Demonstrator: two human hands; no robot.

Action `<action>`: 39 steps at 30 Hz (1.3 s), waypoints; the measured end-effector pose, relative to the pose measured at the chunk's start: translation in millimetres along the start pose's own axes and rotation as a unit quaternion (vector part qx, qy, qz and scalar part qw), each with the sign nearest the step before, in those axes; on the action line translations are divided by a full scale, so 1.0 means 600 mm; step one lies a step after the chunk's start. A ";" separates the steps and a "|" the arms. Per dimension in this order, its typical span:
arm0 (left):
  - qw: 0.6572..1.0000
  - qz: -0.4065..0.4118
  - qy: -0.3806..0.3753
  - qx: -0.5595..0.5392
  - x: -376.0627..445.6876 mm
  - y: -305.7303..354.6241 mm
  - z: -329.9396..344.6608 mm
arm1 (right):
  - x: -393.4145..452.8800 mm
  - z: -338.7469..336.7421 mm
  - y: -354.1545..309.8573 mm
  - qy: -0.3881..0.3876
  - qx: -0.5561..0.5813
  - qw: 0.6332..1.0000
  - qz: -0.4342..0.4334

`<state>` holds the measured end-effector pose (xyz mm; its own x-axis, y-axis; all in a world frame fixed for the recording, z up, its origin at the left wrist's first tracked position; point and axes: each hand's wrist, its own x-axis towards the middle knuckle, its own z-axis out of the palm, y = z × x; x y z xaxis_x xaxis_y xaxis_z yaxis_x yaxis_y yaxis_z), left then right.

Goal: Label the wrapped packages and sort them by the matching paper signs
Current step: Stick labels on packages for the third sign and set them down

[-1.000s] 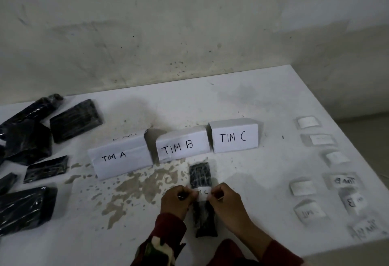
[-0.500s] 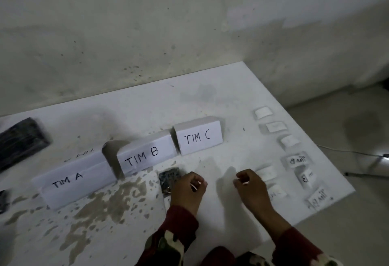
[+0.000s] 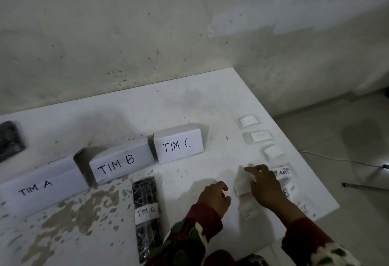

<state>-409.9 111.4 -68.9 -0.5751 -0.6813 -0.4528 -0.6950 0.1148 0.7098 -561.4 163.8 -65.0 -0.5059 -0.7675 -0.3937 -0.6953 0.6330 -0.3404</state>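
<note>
So the black wrapped package [image 3: 147, 217] is lying flat on the white table [image 3: 189, 101], long axis pointing away from the person, with a white label [image 3: 146, 213] reading TIM C stuck across its middle. It sits in front of the gap between the TIM B sign [image 3: 121, 162] and the TIM C sign [image 3: 177, 145], not touching either, and the TIM A sign [image 3: 40, 187] is further left in the same row. Neither hand is on it. The left hand [image 3: 215, 198] is just to the right of the package, hovering low over the table with fingers loosely curled and nothing in them. The right hand [image 3: 264, 187] is further right, over the loose labels, index finger stretched out and the other fingers touching a small white label [image 3: 241, 185]; can't tell if it's actually pinching it or just resting on it. More blank-looking labels [image 3: 260, 136] run in a column toward the far right edge, and a few written ones [image 3: 283, 172] sit beside the right hand, close to the table's right edge where it drops to the floor. Another black package [image 3: 10, 139] pokes in at the far left edge. There's bare table between the TIM C sign and the label column, and behind the signs up to the wall [image 3: 189, 23].
</note>
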 end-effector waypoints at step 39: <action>0.993 0.035 -0.014 0.109 0.008 0.010 0.035 | 0.014 0.003 0.017 0.044 0.044 0.997 -0.046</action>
<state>-425.8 123.8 -78.4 -0.6359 -0.6452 -0.4234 -0.7273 0.3176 0.6084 -572.1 163.8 -73.3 -0.4878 -0.8259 -0.2827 -0.6956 0.5634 -0.4458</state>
